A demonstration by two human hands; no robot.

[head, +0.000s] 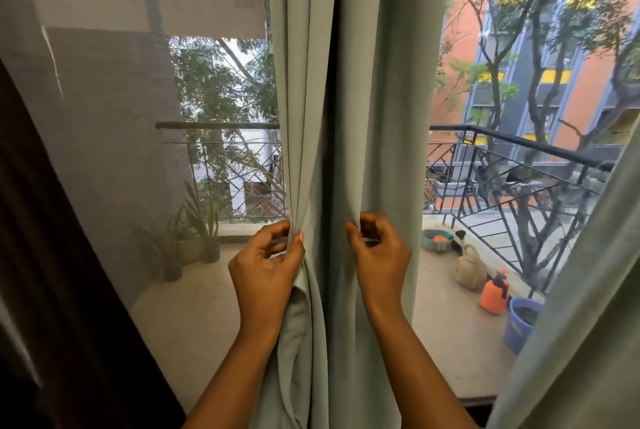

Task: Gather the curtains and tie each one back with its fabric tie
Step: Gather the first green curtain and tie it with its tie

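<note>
A pale green curtain [363, 82] hangs in vertical folds down the middle of the window. My left hand [266, 266] grips its left edge, with fingers curled round a fold. My right hand [379, 255] pinches a fold a little to the right, at the same height. A dark gap runs between the two bunches of folds. A second pale green curtain [588, 307] hangs at the far right edge. No fabric tie is visible.
A grey mesh screen [104, 117] covers the left part of the window, with a dark curtain or frame [52, 307] at the far left. Outside lie a balcony with a black railing [519, 165], potted plants [197, 241], a jug [469, 266], an orange sprayer [495, 293] and a blue bucket [521, 321].
</note>
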